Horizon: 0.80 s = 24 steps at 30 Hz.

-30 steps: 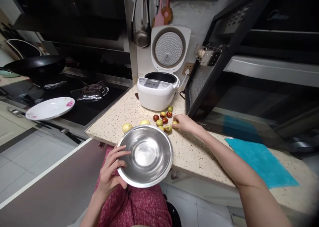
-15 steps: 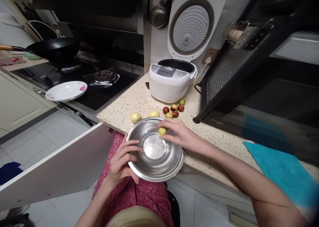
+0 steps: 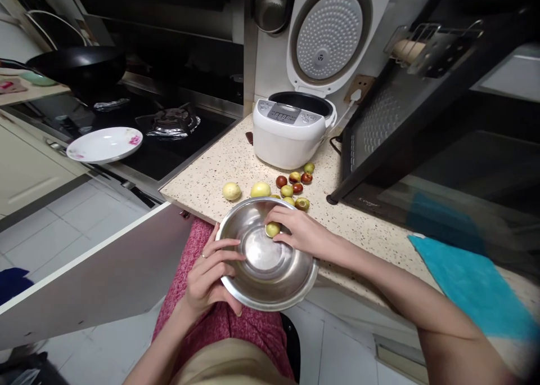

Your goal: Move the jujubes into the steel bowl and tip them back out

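My left hand point(image 3: 214, 269) grips the left rim of a metal bowl point(image 3: 291, 286), fingers inside and thumb beneath. The bowl is tilted over my lap at the counter's edge. Inside it, the fingers of my right hand point(image 3: 295, 230) are closed around a yellow-green jujube point(image 3: 273, 229). Just beyond the bowl, several green, brown and red jujubes point(image 3: 287, 191) lie in a loose group on the counter. Two larger pale yellow round fruits, a left one point(image 3: 232, 191) and a right one point(image 3: 260, 189), sit beside them.
A white rice cooker point(image 3: 287, 140) stands behind the fruit, its lid raised. To the right are a dark oven point(image 3: 422, 165) and a blue cloth point(image 3: 472, 286). On the left, a floral plate point(image 3: 105, 144) rests by the gas stove, with a black wok point(image 3: 80, 67) behind. An open cabinet door point(image 3: 105, 272) juts out below.
My right hand and the jujube have dipped lower into the bowl. The camera view has shifted slightly, and more jujubes show behind the bowl's far rim.
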### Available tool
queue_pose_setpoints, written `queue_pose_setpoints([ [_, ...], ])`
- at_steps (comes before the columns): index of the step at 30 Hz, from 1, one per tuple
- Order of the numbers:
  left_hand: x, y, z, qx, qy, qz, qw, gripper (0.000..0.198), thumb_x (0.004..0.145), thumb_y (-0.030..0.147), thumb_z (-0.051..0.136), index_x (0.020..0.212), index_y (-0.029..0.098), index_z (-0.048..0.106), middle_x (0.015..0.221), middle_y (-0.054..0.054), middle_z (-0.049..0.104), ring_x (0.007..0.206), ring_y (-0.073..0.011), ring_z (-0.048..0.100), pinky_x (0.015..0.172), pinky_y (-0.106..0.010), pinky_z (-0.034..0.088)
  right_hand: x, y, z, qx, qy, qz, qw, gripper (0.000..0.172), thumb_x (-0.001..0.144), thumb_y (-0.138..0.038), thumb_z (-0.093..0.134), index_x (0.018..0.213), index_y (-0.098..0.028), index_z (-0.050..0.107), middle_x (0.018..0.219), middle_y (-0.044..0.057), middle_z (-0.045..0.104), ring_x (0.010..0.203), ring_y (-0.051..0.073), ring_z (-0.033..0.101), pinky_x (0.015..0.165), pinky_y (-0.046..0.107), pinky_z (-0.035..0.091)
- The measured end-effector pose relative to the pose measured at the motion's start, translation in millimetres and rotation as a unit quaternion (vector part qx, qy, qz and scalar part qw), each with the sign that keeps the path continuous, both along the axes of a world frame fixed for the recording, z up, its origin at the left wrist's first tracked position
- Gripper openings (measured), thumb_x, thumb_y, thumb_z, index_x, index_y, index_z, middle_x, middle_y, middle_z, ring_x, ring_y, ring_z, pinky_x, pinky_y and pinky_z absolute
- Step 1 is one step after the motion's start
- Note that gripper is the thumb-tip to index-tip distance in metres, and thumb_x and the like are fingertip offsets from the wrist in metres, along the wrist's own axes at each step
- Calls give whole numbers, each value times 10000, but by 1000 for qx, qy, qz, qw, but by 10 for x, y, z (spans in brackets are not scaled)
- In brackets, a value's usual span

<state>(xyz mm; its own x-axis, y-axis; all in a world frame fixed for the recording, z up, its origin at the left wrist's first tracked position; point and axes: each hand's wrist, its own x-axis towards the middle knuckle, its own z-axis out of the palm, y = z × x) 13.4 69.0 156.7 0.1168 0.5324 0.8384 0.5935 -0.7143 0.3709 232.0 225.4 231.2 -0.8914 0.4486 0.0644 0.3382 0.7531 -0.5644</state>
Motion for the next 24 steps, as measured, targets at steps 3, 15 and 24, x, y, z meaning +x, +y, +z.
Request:
queue_pose_setpoints([
  [3,-8,-1,6,-3,-2,-5,1000,540,870,690,623,788,157,614,853,-92,768,1059,-271,741,1041,-493,581,59,42,132,-2,35,-8,999,331,862,-105,796,1169,-178,695,1191,97,721,1094,248,687,960,434,553],
  [15,-46,3,15,-26,-8,-18,999,540,866,693,626,790,158,635,870,-95,772,1043,-274,740,952,-439,596,457,533,470,91,-79,-193,974,139,858,-105,731,977,-175,741,1004,75,777,920,243,719,766,317,507],
  [24,-40,-3,23,-32,-1,-20,999,538,846,694,644,796,159,628,868,-94,772,1041,-267,736,1015,-452,579,344,534,308,103,-187,-201,956,265,799,-230,848,1032,-214,722,1004,69,760,909,264,699,647,293,401],
])
